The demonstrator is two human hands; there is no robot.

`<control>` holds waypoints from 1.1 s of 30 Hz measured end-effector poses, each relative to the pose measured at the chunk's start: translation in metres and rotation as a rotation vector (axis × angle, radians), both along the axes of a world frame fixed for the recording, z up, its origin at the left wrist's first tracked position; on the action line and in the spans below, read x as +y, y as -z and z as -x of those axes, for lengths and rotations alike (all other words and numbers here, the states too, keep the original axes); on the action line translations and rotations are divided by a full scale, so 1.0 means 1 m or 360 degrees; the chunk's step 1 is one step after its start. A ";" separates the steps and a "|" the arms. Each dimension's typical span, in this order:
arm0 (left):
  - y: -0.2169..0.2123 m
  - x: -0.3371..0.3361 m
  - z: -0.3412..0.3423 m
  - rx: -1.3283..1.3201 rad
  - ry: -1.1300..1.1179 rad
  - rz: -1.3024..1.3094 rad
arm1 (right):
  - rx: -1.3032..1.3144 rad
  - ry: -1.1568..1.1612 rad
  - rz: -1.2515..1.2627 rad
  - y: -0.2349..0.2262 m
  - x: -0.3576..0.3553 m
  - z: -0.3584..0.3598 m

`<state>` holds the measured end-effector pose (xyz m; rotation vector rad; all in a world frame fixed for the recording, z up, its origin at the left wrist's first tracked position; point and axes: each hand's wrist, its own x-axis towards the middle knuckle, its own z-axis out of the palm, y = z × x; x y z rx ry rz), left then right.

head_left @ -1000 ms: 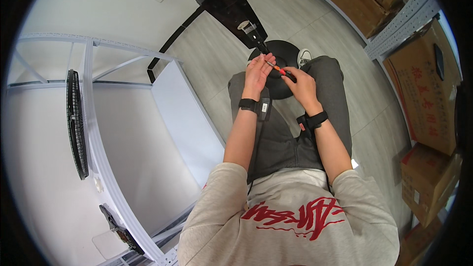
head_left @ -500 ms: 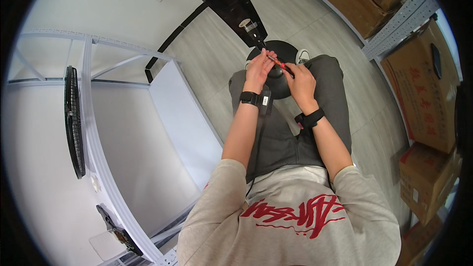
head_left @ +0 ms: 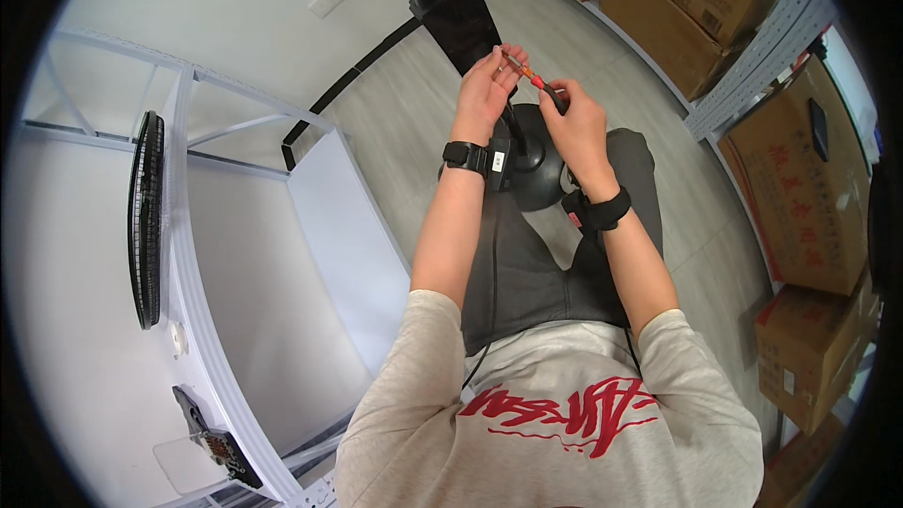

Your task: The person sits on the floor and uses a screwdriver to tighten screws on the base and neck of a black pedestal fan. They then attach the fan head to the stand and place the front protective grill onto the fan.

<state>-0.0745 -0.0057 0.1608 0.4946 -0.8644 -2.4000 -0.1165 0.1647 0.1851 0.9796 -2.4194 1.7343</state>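
A screwdriver [head_left: 538, 82] with a red and black handle is in my right hand [head_left: 581, 127], its shaft slanting up to the left. My left hand [head_left: 482, 94] is curled around the tip end of the shaft. Whether a small part sits at that tip is too small to tell. Just beyond my hands stands a black stand [head_left: 461, 23] with a tapered body. Its pole runs down to a round black base [head_left: 544, 190] on the floor between my legs. My left hand covers part of the body's lower end.
On the white shelf unit [head_left: 221, 339] at left lie a round black grille [head_left: 148, 221] and a black part with a clear plate [head_left: 221, 452]. Cardboard boxes [head_left: 658, 19] fill racks at right. A dark phone-like slab [head_left: 819, 129] rests on one box.
Both hands and the screwdriver have moved up and away from my lap. The stand and room appear shifted as my view has turned slightly. The right hand keeps its grip.
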 end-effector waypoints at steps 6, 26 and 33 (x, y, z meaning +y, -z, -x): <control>-0.013 -0.002 0.009 0.0088 -0.0041 -0.0013 | 0.0299 0.0049 0.0062 -0.004 -0.009 0.000; -0.017 -0.012 0.003 -0.0267 -0.0035 0.0379 | 0.0595 0.0072 -0.0146 -0.025 -0.039 0.007; 0.016 -0.025 -0.014 -0.0689 -0.0136 0.0616 | 0.0367 0.0088 -0.0198 -0.028 -0.051 0.013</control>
